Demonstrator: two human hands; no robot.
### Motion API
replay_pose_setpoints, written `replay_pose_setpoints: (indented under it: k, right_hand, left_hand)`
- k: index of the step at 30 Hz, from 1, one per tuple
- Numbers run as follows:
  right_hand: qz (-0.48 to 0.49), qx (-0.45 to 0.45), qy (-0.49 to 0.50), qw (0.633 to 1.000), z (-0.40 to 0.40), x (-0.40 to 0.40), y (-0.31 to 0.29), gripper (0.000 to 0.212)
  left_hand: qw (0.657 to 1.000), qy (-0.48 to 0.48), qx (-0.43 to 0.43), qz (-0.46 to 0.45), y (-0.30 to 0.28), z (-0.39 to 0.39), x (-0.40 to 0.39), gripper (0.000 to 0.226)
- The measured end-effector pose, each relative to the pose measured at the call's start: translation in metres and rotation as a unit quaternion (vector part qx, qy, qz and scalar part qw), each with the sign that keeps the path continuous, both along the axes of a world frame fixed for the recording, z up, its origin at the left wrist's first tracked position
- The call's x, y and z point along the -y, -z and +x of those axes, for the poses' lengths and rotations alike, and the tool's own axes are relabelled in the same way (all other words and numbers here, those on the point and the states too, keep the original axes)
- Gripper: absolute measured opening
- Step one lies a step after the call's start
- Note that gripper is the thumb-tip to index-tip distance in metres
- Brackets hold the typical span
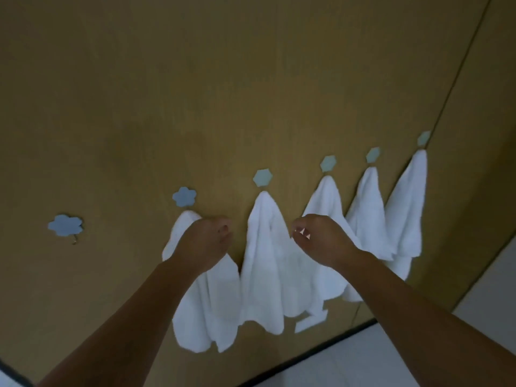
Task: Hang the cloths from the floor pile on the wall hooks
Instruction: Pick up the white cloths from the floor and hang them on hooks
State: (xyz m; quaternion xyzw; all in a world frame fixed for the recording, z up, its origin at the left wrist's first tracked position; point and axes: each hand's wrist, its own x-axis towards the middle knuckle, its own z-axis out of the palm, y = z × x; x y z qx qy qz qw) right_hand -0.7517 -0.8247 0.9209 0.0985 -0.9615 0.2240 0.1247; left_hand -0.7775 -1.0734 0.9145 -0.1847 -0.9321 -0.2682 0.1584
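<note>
**A:** A tan, wood-grained wall (195, 93) fills the view, with a pale floor (474, 317) at lower right and a dark strip along the wall's base. What hangs there?

**B:** Six hooks run in a rising line. Four have pale green hexagon backs, two have blue flower backs. The leftmost flower hook (66, 225) is bare, its small metal prong showing below it.

**A:** And the cloths?

**B:** Five white cloths hang side by side, each draped from a point. The leftmost cloth (206, 303) hangs under the second flower hook (184, 196); the next one (265, 263) hangs from a hexagon hook (262, 177) just beside it, their edges touching. Three more hang to the right, overlapping.

**A:** Where is the left hand?

**B:** The left hand (205, 241) lies against the top of the leftmost cloth, just below its hook, covering the cloth's upper right side. Its grip is curled inward; whether it pinches the fabric cannot be told, since the fingers face away and the picture is blurred.

**A:** And the right hand?

**B:** The right hand (318, 237) hovers in front of the third cloth (325, 196), between it and the second one. Its grip is loosely curled, thumb and fingertips near each other with gaps showing; no cloth is visibly pinched.
</note>
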Motion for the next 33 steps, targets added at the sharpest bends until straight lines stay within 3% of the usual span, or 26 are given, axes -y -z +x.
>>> replay_pose_setpoints:
  k: [3,7,12,19,26,33]
  right_hand:
    - [-0.009,0.013,0.038,0.999,0.024,-0.037,0.007,0.024]
    - [-0.022,0.029,0.082,0.996,0.066,-0.092,0.017,0.035]
    - [-0.037,0.041,0.149,0.987,0.122,-0.163,0.040,0.038]
    - [-0.063,0.085,0.292,0.951,0.225,-0.234,0.085,0.047]
    - [-0.061,0.133,0.491,0.859,0.324,-0.240,0.110,0.053]
    - [-0.095,0.149,0.661,0.729,0.418,-0.178,0.145,0.053]
  left_hand:
    - [0.997,0.056,0.034,-0.028,0.003,0.009,-0.033,0.005]
    - [0.996,0.071,0.043,-0.018,0.019,0.024,-0.081,0.031]
    - [0.990,0.122,0.046,-0.054,0.040,0.046,-0.143,0.038]
    - [0.965,0.234,0.092,-0.077,0.075,0.064,-0.235,0.042]
    - [0.913,0.362,0.157,-0.103,0.105,0.073,-0.320,0.046]
    - [0.802,0.545,0.182,-0.163,0.146,0.118,-0.382,0.048]
